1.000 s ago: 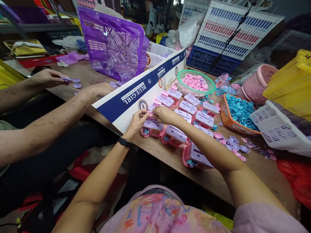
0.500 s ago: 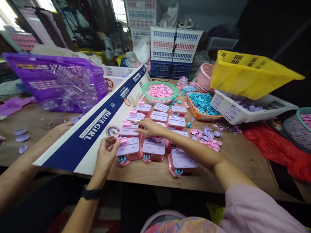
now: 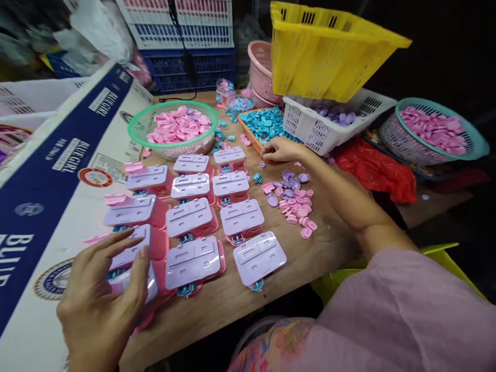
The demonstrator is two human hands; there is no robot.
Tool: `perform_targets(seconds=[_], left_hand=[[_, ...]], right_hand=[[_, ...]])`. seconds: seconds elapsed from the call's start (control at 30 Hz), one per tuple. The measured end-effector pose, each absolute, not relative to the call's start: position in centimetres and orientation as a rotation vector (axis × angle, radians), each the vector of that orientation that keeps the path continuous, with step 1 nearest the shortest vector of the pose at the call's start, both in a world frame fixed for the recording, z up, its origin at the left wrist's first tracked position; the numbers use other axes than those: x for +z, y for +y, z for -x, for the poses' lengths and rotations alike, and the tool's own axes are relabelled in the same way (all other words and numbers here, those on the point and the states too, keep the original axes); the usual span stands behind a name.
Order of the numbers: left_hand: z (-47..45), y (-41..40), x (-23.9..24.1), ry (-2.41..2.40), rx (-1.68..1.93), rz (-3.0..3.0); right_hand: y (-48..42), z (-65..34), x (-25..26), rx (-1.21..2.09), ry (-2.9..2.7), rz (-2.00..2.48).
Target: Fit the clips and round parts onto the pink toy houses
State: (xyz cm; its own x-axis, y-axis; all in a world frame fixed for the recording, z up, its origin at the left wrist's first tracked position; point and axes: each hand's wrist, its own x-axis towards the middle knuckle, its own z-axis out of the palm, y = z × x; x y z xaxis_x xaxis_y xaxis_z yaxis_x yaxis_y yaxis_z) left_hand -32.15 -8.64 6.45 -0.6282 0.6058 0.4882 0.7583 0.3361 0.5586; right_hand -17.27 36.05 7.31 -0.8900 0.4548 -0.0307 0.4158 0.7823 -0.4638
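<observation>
Rows of small toy cases with lilac lids [image 3: 192,262] and pink bases cover the table in front of me, several with blue clasps. My left hand [image 3: 103,294] is over the nearest case of the left column, fingers and thumb apart; whether it touches the lid I cannot tell. Pink pieces [image 3: 118,200] lie on the lids of the left column. My right hand [image 3: 284,150] is beside the orange basket [image 3: 251,135] of blue parts, its fingers curled together. What they hold, if anything, is hidden. A small lilac piece [image 3: 262,164] lies just below these fingertips.
A cardboard sheet [image 3: 58,155] slants along the left. Behind the cases stands a green basket [image 3: 134,129] of pink parts. Loose pink pieces [image 3: 298,204] and lilac ovals [image 3: 272,199] lie right of them. A yellow crate [image 3: 321,62] rests on a white basket [image 3: 310,126] at the back right.
The view has turned right and come closer. My right hand has gone from the cases to the orange basket's edge. My left hand has left the pink piece on the front left lid and opened.
</observation>
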Motion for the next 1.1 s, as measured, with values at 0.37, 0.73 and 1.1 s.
perform_targets(seconds=[0.37, 0.73, 1.1], left_hand=[[32.6, 0.8, 9.1, -2.252, -0.924, 2.029], [41.8, 6.1, 9.0, -2.595, -1.01, 1.724], [48.5, 14.1, 4.6, -2.831, -1.393, 1.043]], right_hand=[[31.7, 15.8, 1.9, 0.37, -3.328, 0.437], [31.0, 24.0, 6.2, 0.671, -2.719, 0.339], [27.5, 41.2, 5.7, 0.161, -3.02, 0.225]])
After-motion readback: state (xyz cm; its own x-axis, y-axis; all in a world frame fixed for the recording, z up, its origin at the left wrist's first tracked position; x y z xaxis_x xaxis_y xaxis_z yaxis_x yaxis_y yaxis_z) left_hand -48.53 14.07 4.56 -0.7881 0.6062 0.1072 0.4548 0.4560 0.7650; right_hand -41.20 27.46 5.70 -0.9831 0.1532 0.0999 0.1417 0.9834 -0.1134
